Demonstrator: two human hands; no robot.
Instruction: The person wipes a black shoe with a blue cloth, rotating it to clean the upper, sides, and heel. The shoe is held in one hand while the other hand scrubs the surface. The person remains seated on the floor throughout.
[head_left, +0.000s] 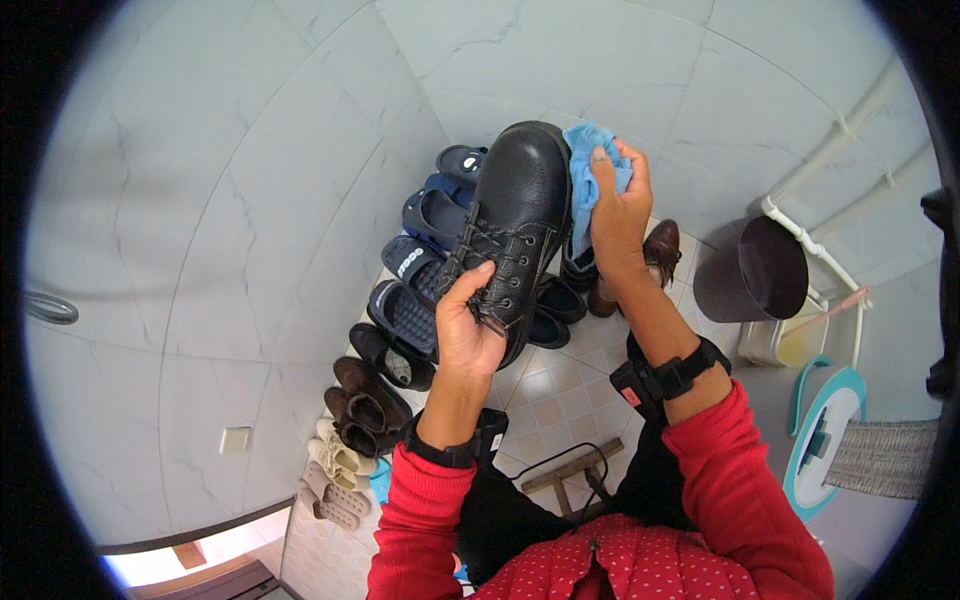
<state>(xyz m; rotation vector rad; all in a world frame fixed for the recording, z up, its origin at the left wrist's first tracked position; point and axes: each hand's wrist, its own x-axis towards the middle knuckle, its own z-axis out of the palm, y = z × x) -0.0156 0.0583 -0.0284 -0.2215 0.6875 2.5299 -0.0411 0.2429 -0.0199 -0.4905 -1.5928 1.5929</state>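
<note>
A black leather lace-up shoe (522,180) is held up in front of me, toe pointing away. My left hand (470,325) grips it near the laces and ankle opening, its thumb lying over the lacing. In my right hand (622,205) is a bunched light blue cloth (590,170), pressed against the right side of the shoe by the toe. The fingers of my right hand are closed round the cloth, with the thumb on top. The left fingers are hidden beneath the shoe.
Sandals and slippers (412,262) line the left wall, with brown shoes (368,400) nearer me. Other dark shoes (560,300) and a brown shoe (662,245) stand on the tiles. To the right are a dark bucket (725,285), white pipes (850,270) and a teal-rimmed basin (800,480).
</note>
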